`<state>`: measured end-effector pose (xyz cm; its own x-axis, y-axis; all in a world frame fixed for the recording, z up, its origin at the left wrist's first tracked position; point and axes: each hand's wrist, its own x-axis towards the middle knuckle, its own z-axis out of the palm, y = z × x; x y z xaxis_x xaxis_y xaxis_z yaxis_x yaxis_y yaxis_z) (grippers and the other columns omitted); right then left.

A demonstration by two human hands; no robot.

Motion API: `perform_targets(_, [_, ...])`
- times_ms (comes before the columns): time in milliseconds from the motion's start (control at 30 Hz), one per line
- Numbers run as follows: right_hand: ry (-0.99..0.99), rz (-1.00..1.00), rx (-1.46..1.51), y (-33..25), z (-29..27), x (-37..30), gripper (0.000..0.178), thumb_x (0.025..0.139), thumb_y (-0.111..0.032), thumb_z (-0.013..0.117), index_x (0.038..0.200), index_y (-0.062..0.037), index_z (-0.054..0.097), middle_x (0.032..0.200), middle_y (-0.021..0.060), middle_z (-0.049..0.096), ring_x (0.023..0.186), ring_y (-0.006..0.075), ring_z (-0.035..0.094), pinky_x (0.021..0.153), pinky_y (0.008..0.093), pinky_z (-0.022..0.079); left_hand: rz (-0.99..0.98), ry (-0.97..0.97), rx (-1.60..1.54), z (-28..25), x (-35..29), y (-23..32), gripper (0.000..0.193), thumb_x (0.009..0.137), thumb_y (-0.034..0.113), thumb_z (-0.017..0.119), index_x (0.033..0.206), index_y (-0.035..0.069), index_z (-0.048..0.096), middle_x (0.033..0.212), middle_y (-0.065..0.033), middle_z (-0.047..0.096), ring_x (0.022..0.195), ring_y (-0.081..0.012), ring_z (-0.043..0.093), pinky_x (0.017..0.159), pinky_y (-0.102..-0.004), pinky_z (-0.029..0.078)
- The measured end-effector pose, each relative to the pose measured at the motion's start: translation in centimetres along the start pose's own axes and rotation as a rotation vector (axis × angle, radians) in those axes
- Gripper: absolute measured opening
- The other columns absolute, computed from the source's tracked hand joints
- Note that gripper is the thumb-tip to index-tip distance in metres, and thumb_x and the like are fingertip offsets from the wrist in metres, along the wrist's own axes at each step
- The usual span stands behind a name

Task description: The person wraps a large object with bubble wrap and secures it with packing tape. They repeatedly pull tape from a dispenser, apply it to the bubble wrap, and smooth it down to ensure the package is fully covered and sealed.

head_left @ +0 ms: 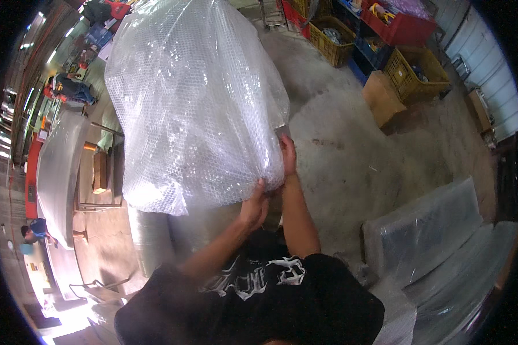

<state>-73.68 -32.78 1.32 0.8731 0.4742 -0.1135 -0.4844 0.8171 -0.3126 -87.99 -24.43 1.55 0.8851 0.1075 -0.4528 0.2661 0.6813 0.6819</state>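
A big sheet of clear bubble wrap (195, 103) lies draped over something bulky in front of me, and what it covers is hidden. At its near right corner my left hand (255, 208) pinches the wrap's lower edge, thumb on top. My right hand (289, 154) is a little farther away, its fingers closed round the right edge of the same wrap. A small dark grey patch shows beside the right fingertips; I cannot make out what it is.
Yellow crates (417, 72), a red bin (397, 26) and a cardboard piece (381, 100) stand at the far right. Wrapped panels (426, 230) lean at the near right. A wrapped roll (149, 236) stands near left. Two people work at far left, one in dark clothes (69, 87).
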Motion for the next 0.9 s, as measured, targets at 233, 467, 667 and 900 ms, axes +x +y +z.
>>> perform_targets(233, [0.200, -0.503, -1.183, -2.5, 2.8, -2.1, 0.052, 0.103, -0.043, 0.052, 0.126, 0.0028, 0.059, 0.119, 0.0169, 0.067, 0.114, 0.0306, 0.062, 0.103, 0.0397, 0.044, -0.257, -0.263, -0.102, -2.6, 6.3, -3.2, 0.061, 0.103, 0.048, 0.052, 0.148, 0.008, 0.041, 0.148, -0.0069, 0.047, 0.127, -0.0236, 0.047, 0.106, -0.0416, 0.038])
perform_targets(467, [-0.052, -0.198, -1.319, -2.4, 2.0, -2.6, 0.042, 0.102, -0.034, 0.055, 0.123, 0.0022, 0.062, 0.121, 0.0185, 0.066, 0.112, 0.0263, 0.062, 0.095, 0.0395, 0.048, 0.146, 0.061, 0.034, -3.3, 4.5, 1.5, 0.070, 0.104, 0.054, 0.044, 0.147, -0.002, 0.044, 0.149, -0.0158, 0.048, 0.139, -0.0323, 0.042, 0.119, -0.0442, 0.027])
perform_targets(667, [-0.116, -0.400, 0.049, -3.2, 5.0, 4.8, 0.060, 0.101, -0.046, 0.041, 0.139, -0.0010, 0.054, 0.138, 0.0148, 0.058, 0.127, 0.0251, 0.054, 0.114, 0.0396, 0.035, 0.273, 0.314, 0.210, -3.4, -2.7, 6.8, 0.072, 0.103, 0.058, 0.044, 0.146, 0.001, 0.046, 0.142, -0.0132, 0.052, 0.125, -0.0270, 0.046, 0.110, -0.0384, 0.034])
perform_targets(900, [-0.296, -0.219, 0.081, 4.5, 8.1, 9.6, 0.073, 0.100, -0.049, 0.039, 0.153, 0.0016, 0.037, 0.153, 0.0159, 0.045, 0.144, 0.0267, 0.037, 0.123, 0.0384, 0.020, 0.111, 0.426, 0.412, -6.3, -2.6, 2.3, 0.074, 0.101, 0.062, 0.045, 0.145, 0.003, 0.048, 0.135, -0.0106, 0.056, 0.110, -0.0215, 0.050, 0.101, -0.0324, 0.040])
